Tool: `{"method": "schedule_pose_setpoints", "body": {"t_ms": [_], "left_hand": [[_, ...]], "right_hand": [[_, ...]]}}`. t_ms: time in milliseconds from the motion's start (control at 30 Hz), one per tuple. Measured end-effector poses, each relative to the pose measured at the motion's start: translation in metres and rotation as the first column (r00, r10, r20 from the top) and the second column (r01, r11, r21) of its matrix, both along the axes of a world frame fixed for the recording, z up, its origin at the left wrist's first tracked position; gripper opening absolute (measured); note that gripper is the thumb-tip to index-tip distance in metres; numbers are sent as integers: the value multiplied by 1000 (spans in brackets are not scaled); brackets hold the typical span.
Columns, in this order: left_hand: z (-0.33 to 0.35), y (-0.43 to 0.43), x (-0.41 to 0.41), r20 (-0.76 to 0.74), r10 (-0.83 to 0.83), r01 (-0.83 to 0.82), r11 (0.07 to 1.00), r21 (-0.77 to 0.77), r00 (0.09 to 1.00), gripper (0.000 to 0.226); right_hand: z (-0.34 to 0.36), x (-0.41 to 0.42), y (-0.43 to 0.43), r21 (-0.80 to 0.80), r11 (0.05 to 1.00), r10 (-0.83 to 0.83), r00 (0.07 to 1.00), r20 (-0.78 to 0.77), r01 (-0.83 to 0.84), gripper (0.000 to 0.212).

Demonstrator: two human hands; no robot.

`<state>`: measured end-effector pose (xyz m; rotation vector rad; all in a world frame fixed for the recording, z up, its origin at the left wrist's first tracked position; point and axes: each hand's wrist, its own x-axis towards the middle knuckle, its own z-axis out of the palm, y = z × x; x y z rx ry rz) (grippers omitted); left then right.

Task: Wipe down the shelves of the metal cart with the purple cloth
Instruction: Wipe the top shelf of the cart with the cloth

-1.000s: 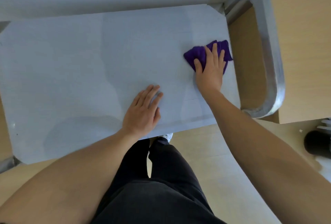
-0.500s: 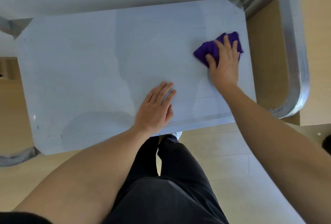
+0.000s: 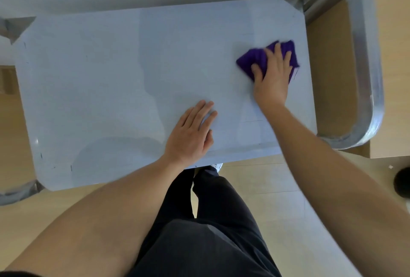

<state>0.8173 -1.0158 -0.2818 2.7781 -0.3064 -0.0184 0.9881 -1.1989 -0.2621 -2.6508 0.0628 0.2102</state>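
Purple cloth [image 3: 251, 59] pressed under flat right hand [image 3: 271, 77] near top shelf [image 3: 99, 88] right edge. Left hand [image 3: 190, 134] flat, empty, at front edge. Mid-wipe, likely; lower shelves unseen, presumably pending.

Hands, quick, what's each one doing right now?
Left hand: open, flat on the top shelf.
Right hand: open, pressing the purple cloth.
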Motion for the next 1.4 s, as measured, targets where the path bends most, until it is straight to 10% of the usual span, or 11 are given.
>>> {"method": "schedule_pose_setpoints", "body": {"t_ms": [1400], "left_hand": [[1, 0, -1, -7, 6, -6, 1000, -7, 1000, 45]], "right_hand": [[0, 32, 41, 23, 1000, 2, 999, 36, -3, 48]]}}
